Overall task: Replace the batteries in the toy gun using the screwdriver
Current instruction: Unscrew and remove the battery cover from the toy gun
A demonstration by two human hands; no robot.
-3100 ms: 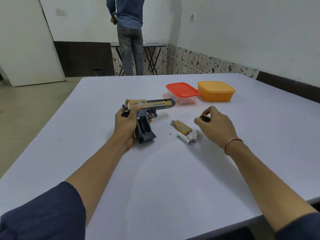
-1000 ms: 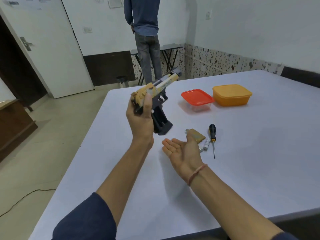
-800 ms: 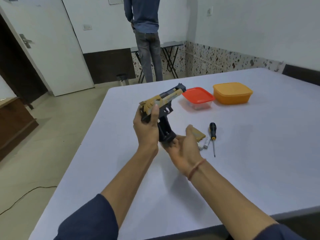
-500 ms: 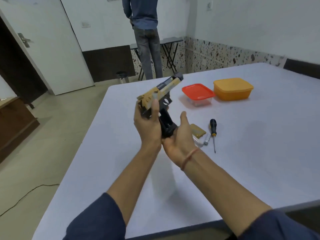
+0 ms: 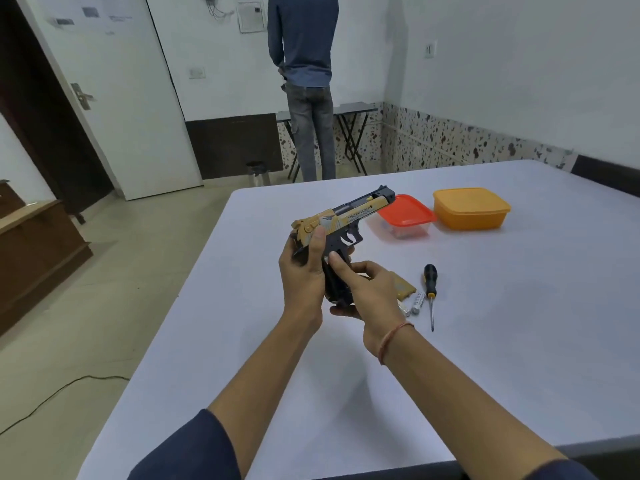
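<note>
Both hands hold the black-and-gold plastic toy gun [image 5: 349, 216] up above the white tabletop [image 5: 485, 358], muzzle pointing up and away. Left hand [image 5: 301, 275]: fingers wrapped round the rear of the grip, thumb up on the gold slide. Right hand [image 5: 375, 294]: fingers curled under the butt of the grip, index finger laid straight along its side. On the tabletop just right of the hands lie a flat gold cover piece [image 5: 404, 289], silver cylindrical batteries [image 5: 417, 301] and a black-and-yellow-handled screwdriver [image 5: 430, 284], tip toward the wearer. Farther back, side by side, are a clear box with red lid [image 5: 407, 213] and an orange lidded box [image 5: 471, 207].
</note>
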